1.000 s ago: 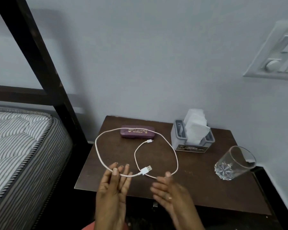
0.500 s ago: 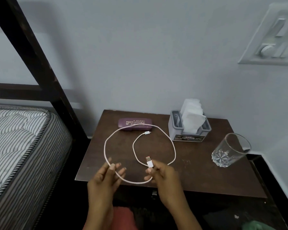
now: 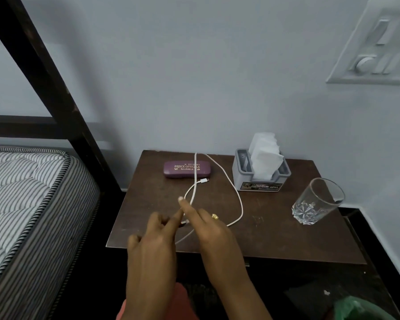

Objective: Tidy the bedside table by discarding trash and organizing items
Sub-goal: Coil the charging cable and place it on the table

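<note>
**Q:** What is seen on the left side?

**A:** A striped mattress [image 3: 26, 204] is seen at the left edge, with a dark bed frame post [image 3: 44, 84] beside it. Just right of these, a brown bedside table [image 3: 275, 239] is set against a pale wall.

**Q:** How are the hands placed?

**A:** The left hand [image 3: 153, 245] is held over the table's front edge, fingers curled; the white cable [image 3: 237, 199] appears to be pinched there, though the grip is partly hidden. The right hand [image 3: 214, 236] is crossed close beside it, index finger extended, touching the cable; a firm grasp cannot be told.

**Q:** Where is the cable laid?

**A:** It is looped across the table, passing over a purple glasses case [image 3: 187, 169] at the back. Further right, a grey tissue holder [image 3: 261, 179] is placed, then a clear glass [image 3: 316, 202]. A switch panel [image 3: 374, 47] is mounted on the wall above.
</note>
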